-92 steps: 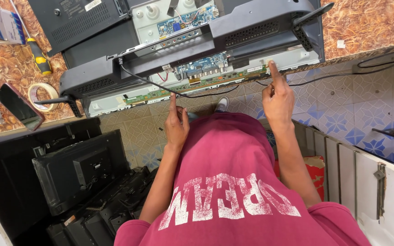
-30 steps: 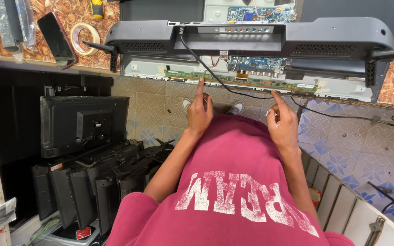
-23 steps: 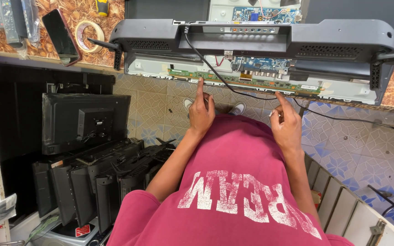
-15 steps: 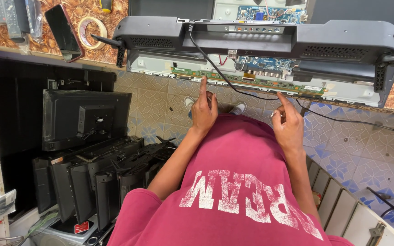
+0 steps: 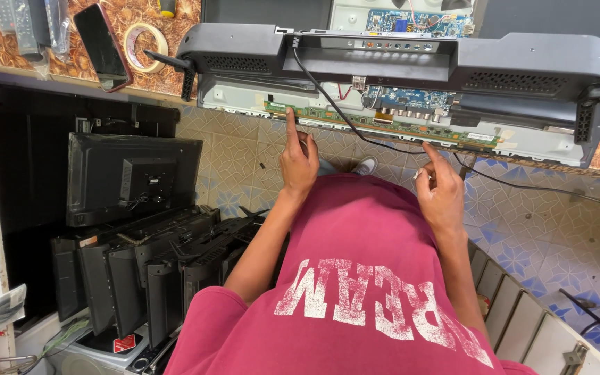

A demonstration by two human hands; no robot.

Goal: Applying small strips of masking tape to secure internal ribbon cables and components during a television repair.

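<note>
A dismantled flat television point(image 5: 397, 62) lies face down on the workbench, its grey back cover lifted and blue-green circuit boards point(image 5: 411, 101) showing. A long narrow green strip board point(image 5: 355, 123) runs along its near edge. My left hand point(image 5: 298, 156) points its index finger up onto the left part of that strip. My right hand point(image 5: 440, 187) points its index finger toward the strip's right part, just below it. Neither hand holds anything. A black cable point(image 5: 335, 104) crosses the board between them.
A dark phone point(image 5: 102, 45), a roll of tape point(image 5: 144, 45) and remote controls point(image 5: 26, 28) lie on the bench at the left. Several black monitors and televisions point(image 5: 133, 229) stand stacked on the floor left of me. Black cables point(image 5: 564, 191) trail over the tiled floor.
The view has shifted left since the oldest frame. My left index finger has crept up onto the strip board; my right hand stays almost still.
</note>
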